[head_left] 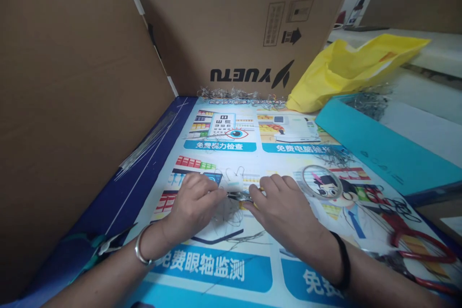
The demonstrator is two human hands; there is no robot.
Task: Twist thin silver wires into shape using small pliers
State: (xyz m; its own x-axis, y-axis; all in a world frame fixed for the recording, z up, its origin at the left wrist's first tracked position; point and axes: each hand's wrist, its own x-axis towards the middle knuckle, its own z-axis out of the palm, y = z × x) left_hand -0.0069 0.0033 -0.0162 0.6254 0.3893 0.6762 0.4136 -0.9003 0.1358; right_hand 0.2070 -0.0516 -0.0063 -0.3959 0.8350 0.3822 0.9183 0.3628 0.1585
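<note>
Near the middle of the printed sheet, my left hand is closed, thumb and forefinger pinching what looks like a thin wire right at the jaws of the pliers. My right hand is wrapped round the small pliers, which have yellow on the handles and point left toward my other hand. Bent thin wires lie just below the jaws, partly hidden by my left hand. Behind the pliers, a few more curved wire pieces rest on the sheet.
Straight wires lie at left, above green-handled cutters. A tape roll and red-handled scissors are at right. Tangled wires line the cardboard wall. A yellow bag stands by a turquoise box.
</note>
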